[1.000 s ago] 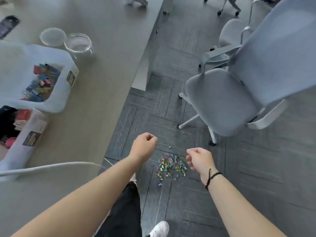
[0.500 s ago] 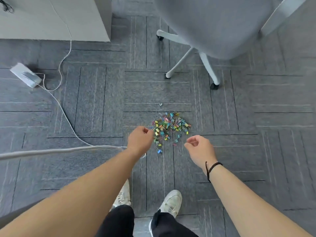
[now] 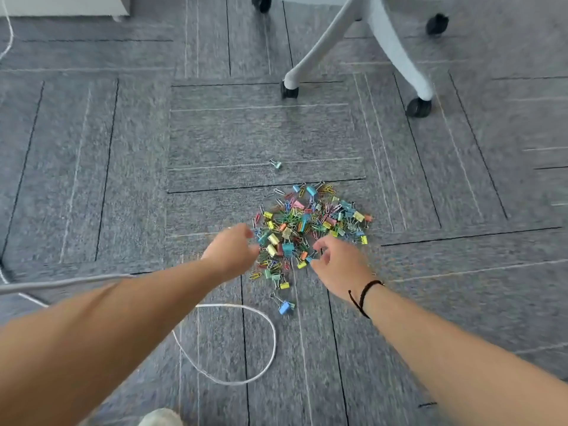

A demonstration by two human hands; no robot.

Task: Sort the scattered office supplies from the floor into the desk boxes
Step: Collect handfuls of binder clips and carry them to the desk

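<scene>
Both hands reach for the pile of clips (image 3: 310, 229) on the grey carpet floor (image 3: 246, 133): my left hand (image 3: 230, 252) loosely curled and holding nothing, my right hand (image 3: 339, 265) pinching at the near edge, though I cannot tell whether it has a clip. Light, stiff, springy metal binder clips tangle with slick wire paper clips; I judge scooping from beneath works best.

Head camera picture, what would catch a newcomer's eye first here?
First, the bright heap of clips on the grey carpet, at the middle of the view. Both hands reach toward its near edge: the left hand at its left side, the right hand at its lower right, fingers curled near the clips. A lone blue clip lies nearer the person, beside a loop of white cord.
</scene>
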